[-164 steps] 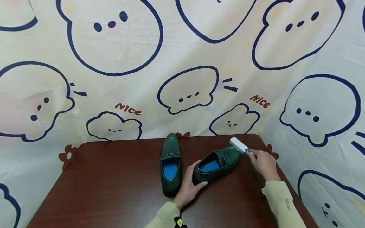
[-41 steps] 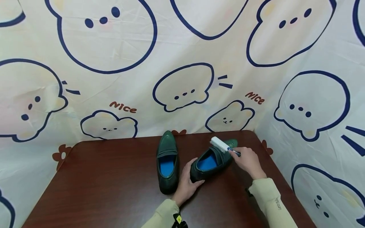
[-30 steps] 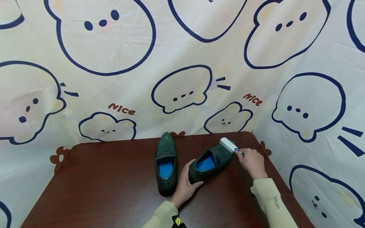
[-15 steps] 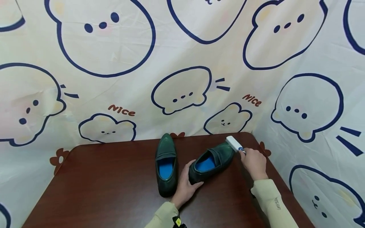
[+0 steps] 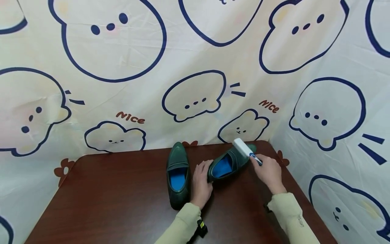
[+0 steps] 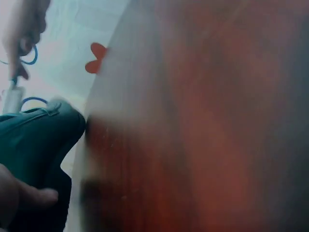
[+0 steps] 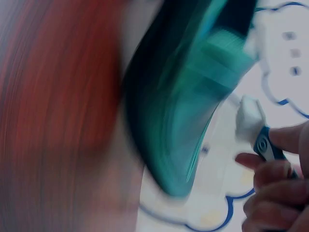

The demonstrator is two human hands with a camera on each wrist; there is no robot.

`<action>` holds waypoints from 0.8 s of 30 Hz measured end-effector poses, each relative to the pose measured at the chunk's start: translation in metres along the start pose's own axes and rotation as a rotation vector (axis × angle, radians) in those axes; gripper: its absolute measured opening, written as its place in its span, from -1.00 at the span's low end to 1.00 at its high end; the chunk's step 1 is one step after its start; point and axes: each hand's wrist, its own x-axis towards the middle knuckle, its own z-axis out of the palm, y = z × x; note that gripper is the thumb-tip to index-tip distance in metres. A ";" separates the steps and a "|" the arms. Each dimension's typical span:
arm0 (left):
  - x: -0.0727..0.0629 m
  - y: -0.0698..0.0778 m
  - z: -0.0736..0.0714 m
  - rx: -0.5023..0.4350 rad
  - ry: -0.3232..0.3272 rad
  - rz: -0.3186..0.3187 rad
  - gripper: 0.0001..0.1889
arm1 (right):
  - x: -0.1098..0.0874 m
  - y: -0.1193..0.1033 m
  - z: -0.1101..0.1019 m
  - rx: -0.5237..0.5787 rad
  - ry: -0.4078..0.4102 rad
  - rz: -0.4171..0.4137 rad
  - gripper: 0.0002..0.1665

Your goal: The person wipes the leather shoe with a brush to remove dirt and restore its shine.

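A dark green loafer (image 5: 235, 166) with a blue insole points to the far right, its heel gripped by my left hand (image 5: 201, 185). In the left wrist view, the left thumb (image 6: 41, 195) lies along the heel. My right hand (image 5: 269, 173) holds a brush (image 5: 242, 147) by its blue-and-white handle, the white head above the loafer's front part. A gap shows between the brush and the loafer in the right wrist view, which is blurred. The second green loafer (image 5: 177, 157) stands on the table left of my left hand, toe toward the wall.
The brown wooden table (image 5: 122, 196) ends at a white fabric wall (image 5: 140, 95) printed with cartoon bears. Another printed fabric sheet (image 5: 350, 162) hangs along the right side. A black band (image 5: 201, 227) sits on the left sleeve.
My left hand has shifted its hold on the heel, and the loafer has moved slightly up and right. The brush has moved left from the toe. The second loafer has stayed put.
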 end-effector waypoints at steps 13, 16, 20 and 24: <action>-0.014 0.010 -0.013 0.074 0.000 -0.010 -0.03 | -0.004 -0.016 -0.010 0.320 -0.146 0.030 -0.48; -0.022 0.013 -0.018 0.059 -0.017 0.024 -0.01 | -0.005 -0.012 -0.008 0.307 -0.133 0.029 -0.44; -0.031 0.017 -0.023 0.056 -0.018 0.104 -0.08 | -0.007 -0.006 -0.004 0.307 -0.138 0.054 -0.45; -0.035 0.021 -0.024 0.134 0.014 0.169 -0.33 | -0.009 -0.004 -0.001 0.306 -0.196 0.071 -0.49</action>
